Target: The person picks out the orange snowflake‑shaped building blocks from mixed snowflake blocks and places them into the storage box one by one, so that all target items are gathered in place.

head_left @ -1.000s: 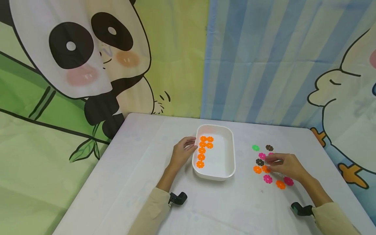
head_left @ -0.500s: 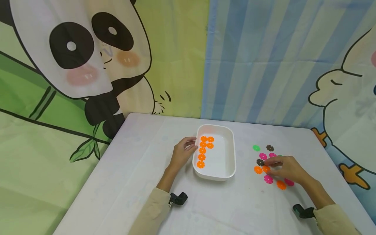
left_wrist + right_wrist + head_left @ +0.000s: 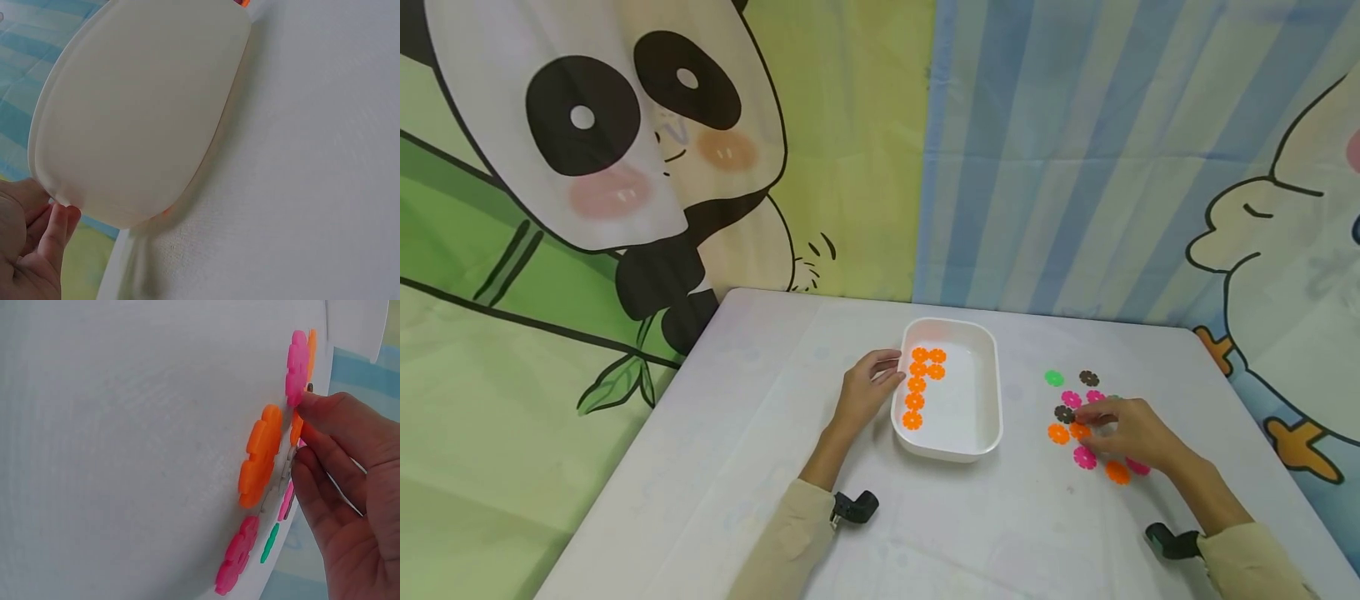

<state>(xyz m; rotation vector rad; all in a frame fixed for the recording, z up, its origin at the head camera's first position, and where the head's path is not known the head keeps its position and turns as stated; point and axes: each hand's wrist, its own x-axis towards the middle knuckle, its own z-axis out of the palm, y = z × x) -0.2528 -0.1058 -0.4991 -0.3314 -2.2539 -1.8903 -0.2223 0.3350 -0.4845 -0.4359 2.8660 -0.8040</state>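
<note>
In the head view a white tray [image 3: 973, 457] holds several orange flower-shaped discs [image 3: 915, 401] along its left side. My left hand [image 3: 867, 390] holds the tray's left rim; in the left wrist view its fingertips meet the tray wall [image 3: 137, 112]. At the right, my right hand [image 3: 1131, 429] is low over loose flower-shaped discs. Its thumb and forefinger pinch an orange flower disc [image 3: 1079, 430], partly hidden by the fingers. That orange disc [image 3: 297, 428] also shows between the fingertips in the right wrist view. A dark brown disc [image 3: 1064, 414] is beside the forefinger.
Around the right hand lie a green disc [image 3: 1054, 378], another brown disc [image 3: 1088, 378], pink discs [image 3: 1085, 457] and orange discs [image 3: 1117, 472]. More are partly under the hand. The white table [image 3: 760, 375] ends at a printed curtain [image 3: 985, 167] behind.
My right hand has shifted slightly, its forefinger coming down to the orange disc beside the brown one. The left hand and the tray stay where they were.
</note>
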